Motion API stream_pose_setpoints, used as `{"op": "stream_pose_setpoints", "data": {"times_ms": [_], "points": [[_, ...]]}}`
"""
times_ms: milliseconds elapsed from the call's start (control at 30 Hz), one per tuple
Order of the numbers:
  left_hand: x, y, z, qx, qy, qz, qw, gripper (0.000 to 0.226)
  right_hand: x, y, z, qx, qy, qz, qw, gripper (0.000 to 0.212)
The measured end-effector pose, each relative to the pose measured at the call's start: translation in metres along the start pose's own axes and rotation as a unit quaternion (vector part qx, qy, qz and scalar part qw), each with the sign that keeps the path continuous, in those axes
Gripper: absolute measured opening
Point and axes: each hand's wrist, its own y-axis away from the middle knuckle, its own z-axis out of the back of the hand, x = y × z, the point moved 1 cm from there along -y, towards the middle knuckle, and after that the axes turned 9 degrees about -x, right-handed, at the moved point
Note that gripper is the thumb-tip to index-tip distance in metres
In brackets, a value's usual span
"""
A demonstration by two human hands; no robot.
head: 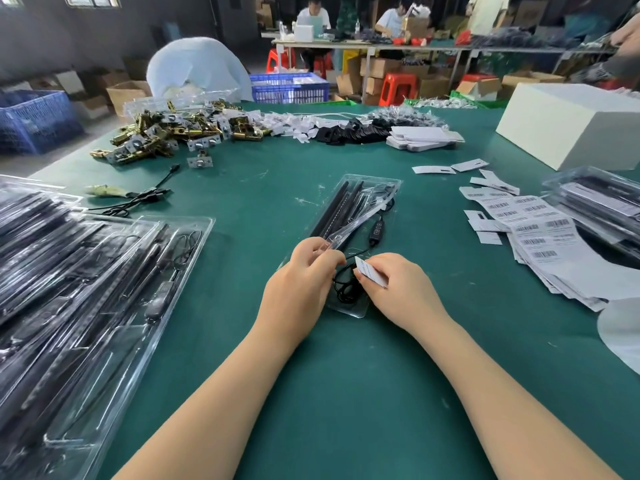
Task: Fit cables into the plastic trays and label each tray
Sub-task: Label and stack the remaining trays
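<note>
Only barcode labels (540, 233) legible; right hand (394, 289) pinches blank label (372, 271).

The counter (311, 393) wears a matt green cloth-like cover, scuffed with pale marks. The tray (349, 308) is clear, glossy plastic that catches glints; the cable (346, 289) coiled in it looks matt black. The label (372, 273) is smooth white paper, as are the barcode sheets (540, 233). The hardware pile (166, 136) shines like brassy and silvery metal. The stacked trays (86, 289) are glossy clear plastic too.
</note>
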Motion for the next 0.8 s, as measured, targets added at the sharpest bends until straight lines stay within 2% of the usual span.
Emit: {"op": "stream_pose_setpoints", "data": {"times_ms": [100, 200, 300, 433, 533, 667, 800], "points": [[0.0020, 0.0008, -0.0009, -0.003, -0.001, -0.010, 1.000, 0.033, 0.0015, 0.0007, 0.0005, -0.007, -0.011, -0.006, 1.000, 0.029], [0.0011, 0.0013, -0.0011, 0.001, -0.001, -0.008, 1.000, 0.033, 0.0046, 0.0022, -0.0007, -0.014, -0.015, -0.015, 1.000, 0.034], [0.0021, 0.0009, -0.0005, 0.006, 0.003, 0.016, 1.000, 0.037, 0.0047, 0.0042, -0.0018, -0.026, -0.034, -0.016, 0.999, 0.015], [0.0031, 0.0012, -0.0022, 0.010, -0.001, 0.035, 0.999, 0.039, 0.0014, 0.0040, -0.0030, -0.032, -0.034, -0.022, 0.999, 0.020], [0.0030, 0.0021, -0.0044, 0.005, 0.002, 0.043, 0.999, 0.040, 0.0016, 0.0027, -0.0026, -0.021, -0.031, -0.012, 0.999, 0.010], [0.0034, 0.0004, -0.0062, -0.005, 0.001, 0.056, 0.998, 0.049, 0.0015, 0.0006, -0.0008, -0.013, -0.018, -0.004, 1.000, 0.037], [0.0026, 0.0002, -0.0080, -0.013, -0.015, 0.053, 0.998, 0.054, 0.0014, 0.0003, -0.0017, -0.021, -0.014, -0.004, 1.000, 0.038]]}}
